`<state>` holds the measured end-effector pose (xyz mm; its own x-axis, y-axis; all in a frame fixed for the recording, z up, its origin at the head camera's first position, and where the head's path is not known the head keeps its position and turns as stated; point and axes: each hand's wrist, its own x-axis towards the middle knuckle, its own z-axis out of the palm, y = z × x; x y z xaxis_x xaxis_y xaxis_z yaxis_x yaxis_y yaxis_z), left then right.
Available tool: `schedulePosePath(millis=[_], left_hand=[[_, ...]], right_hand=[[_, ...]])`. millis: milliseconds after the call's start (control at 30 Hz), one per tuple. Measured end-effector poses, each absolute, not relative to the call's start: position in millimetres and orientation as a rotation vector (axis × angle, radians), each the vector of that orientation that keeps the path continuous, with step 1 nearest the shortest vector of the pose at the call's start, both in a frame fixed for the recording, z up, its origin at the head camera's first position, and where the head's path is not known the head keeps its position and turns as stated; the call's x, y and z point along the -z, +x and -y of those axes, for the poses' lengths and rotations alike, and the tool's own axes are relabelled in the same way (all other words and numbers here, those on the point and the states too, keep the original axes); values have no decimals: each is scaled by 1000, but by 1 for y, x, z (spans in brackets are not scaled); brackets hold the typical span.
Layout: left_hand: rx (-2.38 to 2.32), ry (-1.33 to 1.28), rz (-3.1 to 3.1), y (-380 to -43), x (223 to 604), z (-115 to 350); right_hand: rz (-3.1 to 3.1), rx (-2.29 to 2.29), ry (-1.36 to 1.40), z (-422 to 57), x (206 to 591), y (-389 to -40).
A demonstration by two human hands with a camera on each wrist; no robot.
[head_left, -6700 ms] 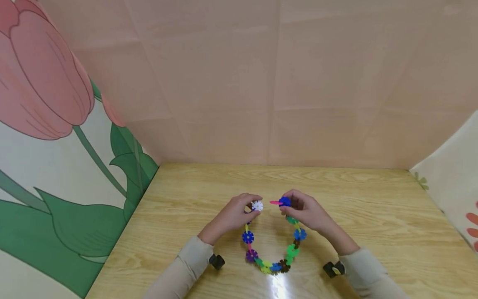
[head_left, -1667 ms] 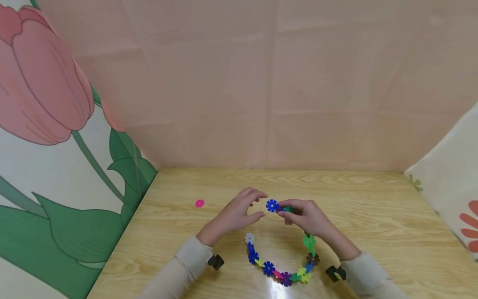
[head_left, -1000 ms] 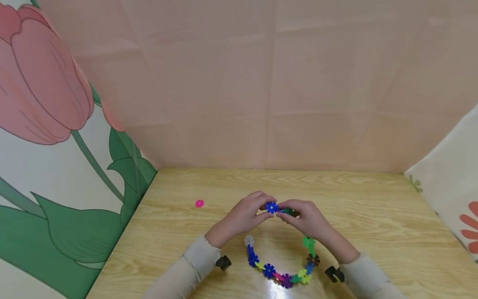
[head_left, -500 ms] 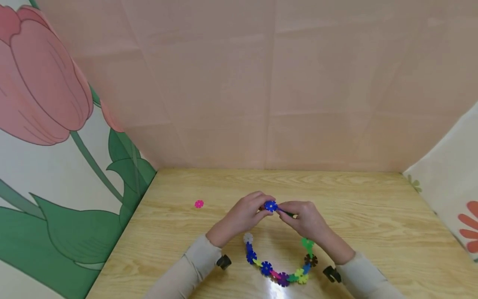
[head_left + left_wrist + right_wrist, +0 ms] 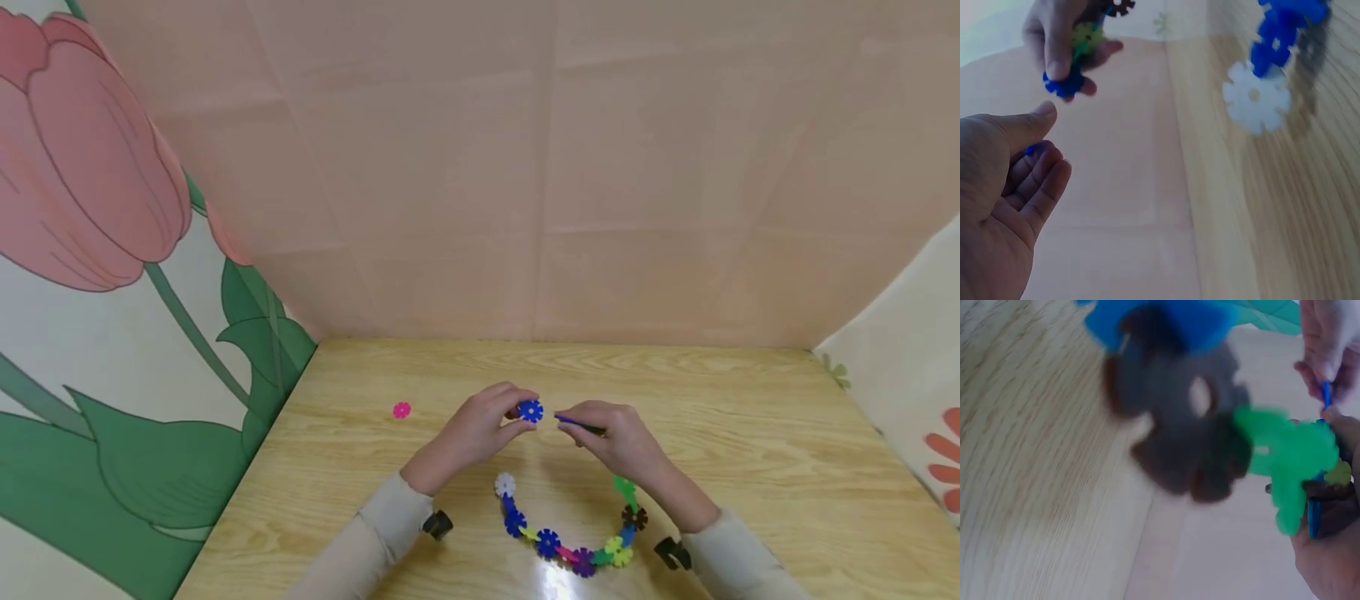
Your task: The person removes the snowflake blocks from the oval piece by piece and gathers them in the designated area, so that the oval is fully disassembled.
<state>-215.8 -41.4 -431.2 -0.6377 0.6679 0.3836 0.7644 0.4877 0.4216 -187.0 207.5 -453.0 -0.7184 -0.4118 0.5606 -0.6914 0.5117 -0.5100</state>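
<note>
Left thumb and fingers pinch a blue disc (image 5: 531, 411); left hand (image 5: 480, 429). Right hand (image 5: 611, 433) grips the multicolour chain (image 5: 548, 543) at its blue end, just beside that disc, gap between. Chain loops toward the wearer, other end a white disc (image 5: 505, 484). Pink disc (image 5: 402, 410) lies on the table (image 5: 337, 483), left of both hands.

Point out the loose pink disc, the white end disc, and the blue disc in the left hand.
Pink disc (image 5: 402, 410): head view, middle of its face.
White disc (image 5: 1256, 114): left wrist view, just below its hole.
Blue disc (image 5: 531, 412): head view, middle of its face.
</note>
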Motion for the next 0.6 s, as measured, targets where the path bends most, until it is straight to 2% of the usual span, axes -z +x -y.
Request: schedulePosePath(millis=[400,600], left_hand=[[979,-935,2718,-227,458,95],[1031,-754,2797,-232,473,126]], right_hand=[[2589,-1339,1043,-229,445,-186],[2551,-1457,1020,-232,448,-186]])
